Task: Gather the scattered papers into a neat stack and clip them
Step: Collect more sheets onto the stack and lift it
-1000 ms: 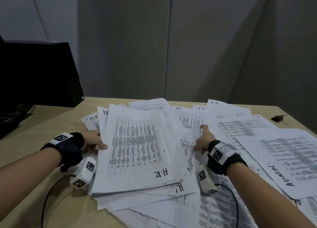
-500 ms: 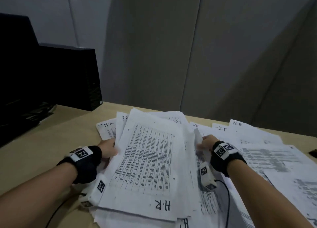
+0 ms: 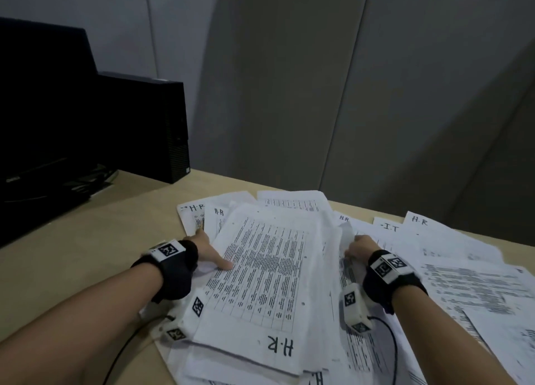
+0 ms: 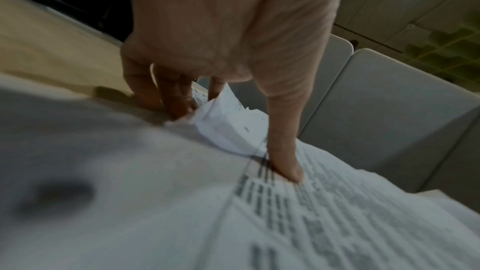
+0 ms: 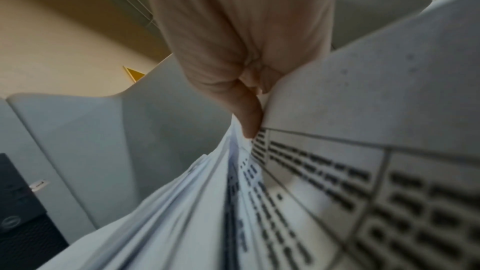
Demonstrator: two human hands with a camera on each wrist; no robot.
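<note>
So this is the gathering step, nowhere near clipping. The pile of papers (image 3: 260, 274) sits in the lower middle of the head view on the desk (image 3: 72, 254), with a sheet marked H.R on top. The left hand (image 3: 207, 251) is at the pile's left edge: in the left wrist view its thumb (image 4: 285, 155) presses down on the top sheet while the other fingers (image 4: 166, 93) reach down at the edge, so it's gripping that side of the pile. The right hand (image 3: 357, 247) is at the right edge, and the right wrist view shows it closed on a bunch of sheets, thumb (image 5: 249, 114) pinched against the paper.

Plenty of loose sheets (image 3: 463, 268) lie spread across the right side of the frame, including ones marked I.T and H.R near the back, plus more poking out under the pile at the bottom. So I'd say it's maybe halfway gathered at best.

Next move probably needs both hands to squeeze the pile together and square the edges, then pull in the strays on the right. I can't see any clip in these views, so that has to be found too. A black computer (image 3: 144, 124) sits in the upper left, well apart from the papers
</note>
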